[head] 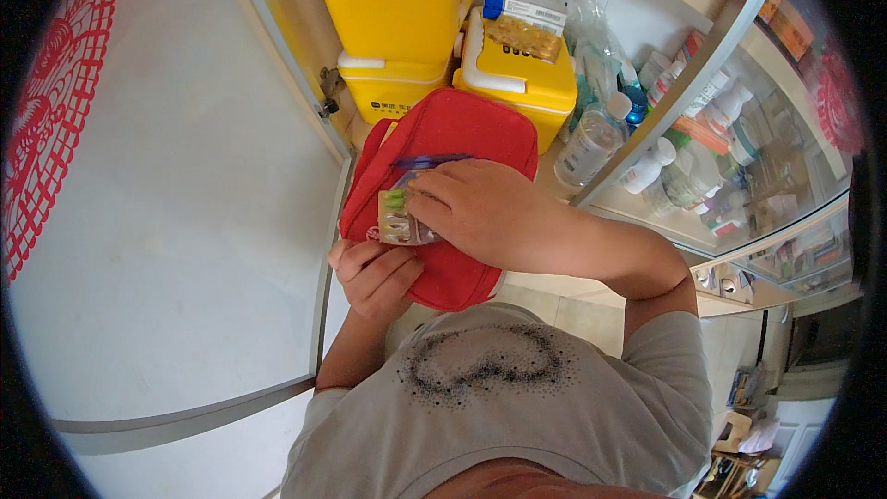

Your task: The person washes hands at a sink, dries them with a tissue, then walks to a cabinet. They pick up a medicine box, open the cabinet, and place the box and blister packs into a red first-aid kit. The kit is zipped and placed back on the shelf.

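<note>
A red fabric case (478, 125) with a zipped edge lies tilted in front of my chest, at the shelf's edge. My left hand (378, 277) grips its near left edge with curled fingers. My right hand (461, 208) reaches across the case, its fingers closed on a clear plastic bag (409, 225) that rests against the red fabric. Green and pale pieces show inside the bag, and a blue strip (429, 161) runs along its far side. The palm hides part of the bag.
Yellow boxes (391, 7) with white handles stand behind the case. A blister pack (523, 38) and a blue-white carton (527, 3) lie on one. A clear bottle (592, 142) and several medicine bottles stand right, partly behind a glass door (762, 152). A white door panel (187, 187) is at left.
</note>
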